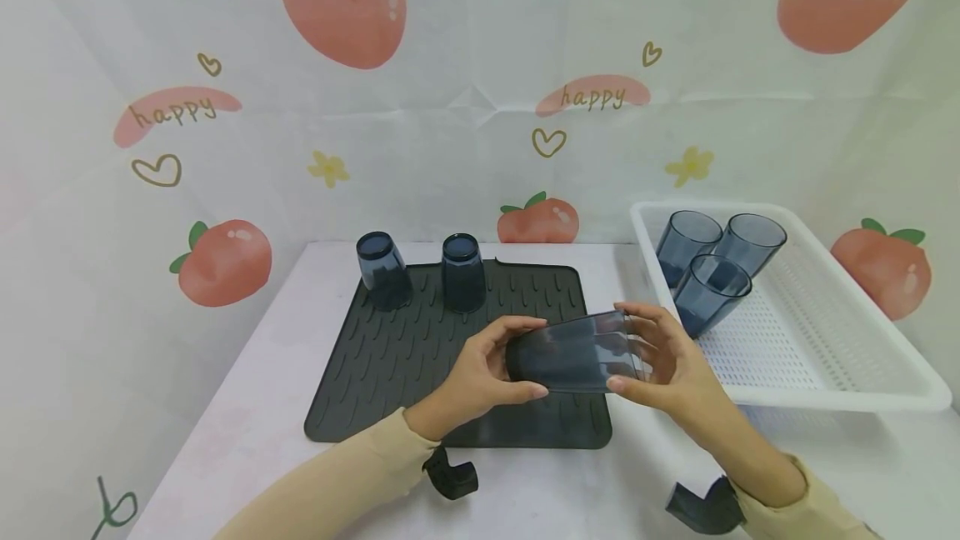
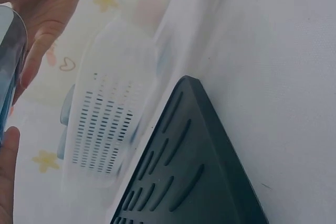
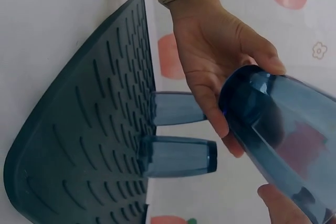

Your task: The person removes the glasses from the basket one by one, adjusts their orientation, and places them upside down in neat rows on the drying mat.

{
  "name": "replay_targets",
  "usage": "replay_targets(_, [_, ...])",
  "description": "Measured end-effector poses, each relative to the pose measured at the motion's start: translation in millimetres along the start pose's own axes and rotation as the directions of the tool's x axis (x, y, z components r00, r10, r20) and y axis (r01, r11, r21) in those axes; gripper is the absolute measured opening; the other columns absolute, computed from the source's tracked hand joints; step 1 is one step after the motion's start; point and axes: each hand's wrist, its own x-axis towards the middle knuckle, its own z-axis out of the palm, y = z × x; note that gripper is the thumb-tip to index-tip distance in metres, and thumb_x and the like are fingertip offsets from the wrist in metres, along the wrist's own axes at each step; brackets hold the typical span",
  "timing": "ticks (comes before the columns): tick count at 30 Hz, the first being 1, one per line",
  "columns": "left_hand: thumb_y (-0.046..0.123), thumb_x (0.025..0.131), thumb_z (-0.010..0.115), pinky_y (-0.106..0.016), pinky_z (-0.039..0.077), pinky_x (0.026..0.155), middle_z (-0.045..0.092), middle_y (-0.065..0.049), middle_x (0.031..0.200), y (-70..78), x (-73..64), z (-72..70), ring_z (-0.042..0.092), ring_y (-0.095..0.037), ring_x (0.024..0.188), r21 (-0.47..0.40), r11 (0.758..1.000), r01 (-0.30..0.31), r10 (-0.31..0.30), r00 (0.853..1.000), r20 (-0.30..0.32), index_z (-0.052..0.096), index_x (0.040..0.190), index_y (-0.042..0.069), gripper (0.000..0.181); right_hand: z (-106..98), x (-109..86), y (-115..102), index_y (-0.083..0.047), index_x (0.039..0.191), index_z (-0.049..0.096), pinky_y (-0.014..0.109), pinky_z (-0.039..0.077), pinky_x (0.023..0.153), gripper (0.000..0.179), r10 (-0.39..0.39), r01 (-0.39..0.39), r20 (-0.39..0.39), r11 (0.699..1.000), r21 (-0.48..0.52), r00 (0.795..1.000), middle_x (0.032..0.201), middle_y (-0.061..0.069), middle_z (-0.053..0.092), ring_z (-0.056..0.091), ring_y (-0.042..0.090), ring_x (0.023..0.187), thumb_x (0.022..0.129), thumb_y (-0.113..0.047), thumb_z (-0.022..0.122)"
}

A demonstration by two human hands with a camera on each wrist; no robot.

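Note:
Both hands hold one blue-tinted drinking glass (image 1: 566, 354) on its side above the right part of a dark ridged drying mat (image 1: 390, 390). My left hand (image 1: 487, 369) grips its thick base end, thumb below and fingers above. At the rim end, my right hand (image 1: 667, 357) holds it between thumb and fingers. In the right wrist view the glass (image 3: 289, 124) slants between both hands. Two more glasses stand upside down toward the back of the mat, a left glass (image 1: 385, 273) and a right glass (image 1: 462, 273).
A white perforated basket (image 1: 885, 357) stands on the right of the white table (image 1: 247, 407). Three glasses lean in its left part, including a front glass (image 1: 708, 294). Behind the table hangs a printed cloth (image 1: 450, 148).

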Motion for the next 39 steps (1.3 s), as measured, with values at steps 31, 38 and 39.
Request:
replay_targets(31, [-0.004,0.078,0.076,-0.035,0.056,0.087,0.049,-0.033,0.125,8.0,-4.9,-6.1,0.063,-0.016,0.104,0.095,0.995,-0.041,0.04,0.999,0.018,0.045,0.133,-0.007,0.063,-18,0.4,-5,0.008,0.134,0.039,0.013,0.039,0.102,0.061,-0.191,0.211,0.116,0.957,-0.198,0.975,0.135,-0.005,0.054,0.051,0.004,0.125,0.08,0.018,0.065])
replay_targets(38, [-0.001,0.078,0.077,-0.036,0.056,0.086,0.051,-0.032,0.123,5.3,-5.0,-11.6,0.063,-0.017,0.103,0.126,0.99,-0.067,0.067,0.998,-0.002,0.046,0.133,-0.006,0.063,-20,-4.7,-10,0.009,0.127,0.046,0.015,0.042,0.1,0.05,-0.231,0.235,0.041,0.956,-0.177,0.972,0.13,-0.001,0.059,0.055,0.007,0.121,0.081,0.022,0.06])
replay_targets(39, [-0.002,0.078,0.077,-0.035,0.056,0.086,0.05,-0.032,0.123,4.9,-5.1,-12.6,0.063,-0.017,0.103,0.131,0.989,-0.072,0.073,0.997,-0.004,0.046,0.133,-0.006,0.063,-20,-5.9,-11,0.008,0.126,0.048,0.014,0.043,0.098,0.048,-0.223,0.224,0.026,0.954,-0.2,0.974,0.129,-0.001,0.06,0.056,0.007,0.12,0.082,0.021,0.06])
